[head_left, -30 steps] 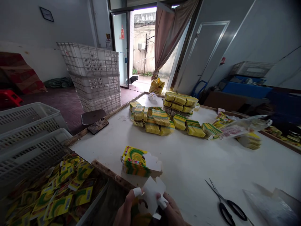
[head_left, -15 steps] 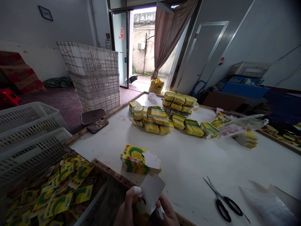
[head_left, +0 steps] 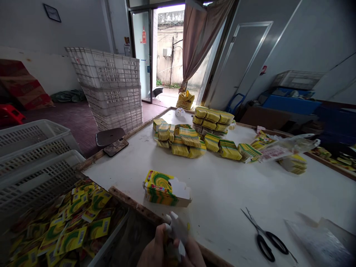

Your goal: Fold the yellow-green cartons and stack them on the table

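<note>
Both hands, left hand (head_left: pixel 155 248) and right hand (head_left: pixel 191 254), pinching white card blank (head_left: pixel 175 231) at near table (head_left: pixel 222 193) edge; grip narrow, closed on card. Risk: thin card creasing or slipping off the edge toward crate (head_left: pixel 55 222), motion blur suggesting fast handling.

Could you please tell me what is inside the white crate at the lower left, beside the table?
The white crate holds a loose heap of yellow-and-green folded cartons, lying at all angles. They cover its floor, so what lies beneath them cannot be seen.
</note>
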A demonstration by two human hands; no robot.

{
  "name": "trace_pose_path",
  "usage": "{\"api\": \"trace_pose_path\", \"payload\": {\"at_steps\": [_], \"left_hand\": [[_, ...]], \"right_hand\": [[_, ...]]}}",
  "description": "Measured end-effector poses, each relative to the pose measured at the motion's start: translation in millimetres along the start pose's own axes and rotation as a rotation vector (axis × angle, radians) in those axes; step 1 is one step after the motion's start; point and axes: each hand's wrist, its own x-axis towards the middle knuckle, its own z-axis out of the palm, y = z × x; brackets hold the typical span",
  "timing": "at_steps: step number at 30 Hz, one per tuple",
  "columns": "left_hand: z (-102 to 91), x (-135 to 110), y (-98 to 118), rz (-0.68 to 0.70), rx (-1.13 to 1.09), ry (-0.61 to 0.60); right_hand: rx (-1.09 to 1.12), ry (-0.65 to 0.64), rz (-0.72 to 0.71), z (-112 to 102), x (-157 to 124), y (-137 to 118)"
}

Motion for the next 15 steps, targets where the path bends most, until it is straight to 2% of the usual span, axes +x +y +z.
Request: {"api": "trace_pose_path", "payload": {"at_steps": [3, 6, 8, 10, 12, 15], "left_hand": [[4.6, 1, -10, 0.17, -0.117, 0.049], [7.3, 2, -15, 0.167, -0.175, 0.222], [3.7, 3, -16, 0.158, -0.133, 0.302], [-5.6, 4, -16, 0.205, -0.016, 0.26], [-18.3, 5, -15, 0.273, 0.13, 0.149], [-34.1, 6, -10, 0.339, 0.246, 0.017]], "right_hand": [[-0.142, -0.098, -0.08, 3, -5, 6], [-0.231, -0.156, -0.075, 4, -2, 8], [-0.232, -0.142, -0.113, 1, 2, 8], [-0.232, -0.107, -0.19, -4, 4, 8], [-0.266, -0.095, -0.248, -9, 4, 9], [-0.357, -0.164, -0.265, -16, 4, 11]]}}
